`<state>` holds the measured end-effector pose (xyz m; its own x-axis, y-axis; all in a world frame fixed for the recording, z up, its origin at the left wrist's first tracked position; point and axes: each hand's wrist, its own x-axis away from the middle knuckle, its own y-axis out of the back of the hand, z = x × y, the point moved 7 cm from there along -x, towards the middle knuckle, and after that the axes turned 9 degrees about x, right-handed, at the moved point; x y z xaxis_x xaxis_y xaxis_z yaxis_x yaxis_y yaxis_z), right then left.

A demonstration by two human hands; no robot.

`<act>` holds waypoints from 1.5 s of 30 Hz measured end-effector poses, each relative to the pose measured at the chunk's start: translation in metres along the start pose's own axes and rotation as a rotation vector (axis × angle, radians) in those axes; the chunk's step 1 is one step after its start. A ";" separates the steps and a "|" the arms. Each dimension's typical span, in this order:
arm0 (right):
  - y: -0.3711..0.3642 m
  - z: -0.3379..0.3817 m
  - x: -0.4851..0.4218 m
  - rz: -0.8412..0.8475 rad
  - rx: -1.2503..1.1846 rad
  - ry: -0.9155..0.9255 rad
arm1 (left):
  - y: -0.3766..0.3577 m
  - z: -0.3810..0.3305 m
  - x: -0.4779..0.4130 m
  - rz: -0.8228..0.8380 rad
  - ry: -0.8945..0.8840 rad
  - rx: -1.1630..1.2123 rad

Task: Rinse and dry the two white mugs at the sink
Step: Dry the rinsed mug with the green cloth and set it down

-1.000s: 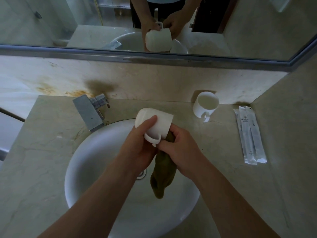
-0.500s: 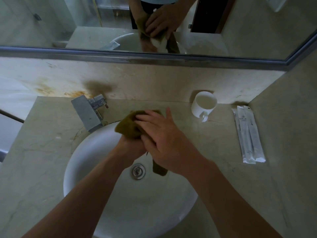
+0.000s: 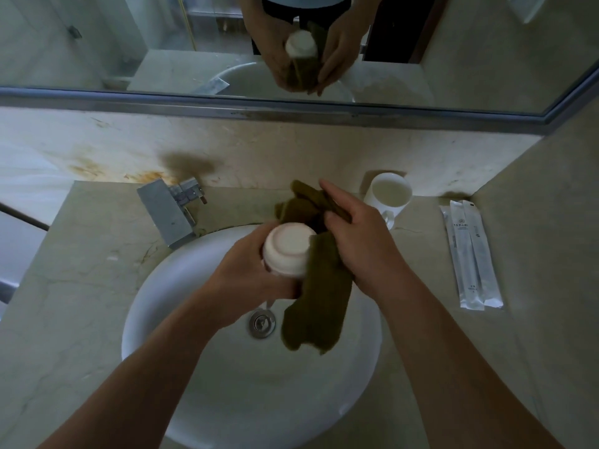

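Note:
Over the white basin (image 3: 201, 367), my left hand (image 3: 246, 280) grips a white mug (image 3: 290, 246) with its base turned up toward me. My right hand (image 3: 359, 241) presses an olive-green cloth (image 3: 319, 286) against the mug's right side; the cloth bunches behind the mug and its tail hangs down over the basin. The mug's mouth and handle are hidden by hand and cloth. A second white mug (image 3: 387, 197) stands upright on the counter at the back right, handle toward me, apart from both hands.
A square chrome tap (image 3: 168, 212) stands at the basin's back left. The drain (image 3: 262, 323) is open in the basin. Two wrapped sachets (image 3: 471, 254) lie on the beige stone counter (image 3: 81, 286) at the right, near the side wall. A mirror (image 3: 162, 43) runs along the back.
The mug was turned over: its side and handle showed, then the cloth covered it, and now its base faces up. The cloth shifted to the mug's right side with its tail hanging longer.

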<state>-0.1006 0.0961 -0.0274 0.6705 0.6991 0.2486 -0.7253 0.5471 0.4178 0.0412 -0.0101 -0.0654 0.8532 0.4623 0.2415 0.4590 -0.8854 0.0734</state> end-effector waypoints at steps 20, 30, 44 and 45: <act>-0.038 -0.045 0.014 -0.052 -0.728 -0.278 | -0.001 -0.036 -0.022 -0.075 -0.232 -0.247; -0.001 -0.034 0.016 -0.043 -0.423 -0.106 | -0.002 -0.046 -0.018 -0.069 -0.188 -0.558; 0.013 -0.082 0.044 -0.184 -0.114 -0.099 | -0.043 0.015 -0.053 -0.115 -0.060 0.025; 0.018 -0.080 0.043 -0.216 -0.044 -0.062 | -0.047 0.011 -0.058 -0.085 -0.082 -0.040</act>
<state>-0.0970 0.1732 -0.0794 0.8184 0.5346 0.2108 -0.5688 0.7016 0.4291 -0.0272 0.0054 -0.0938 0.8299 0.5364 0.1533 0.5214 -0.8435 0.1289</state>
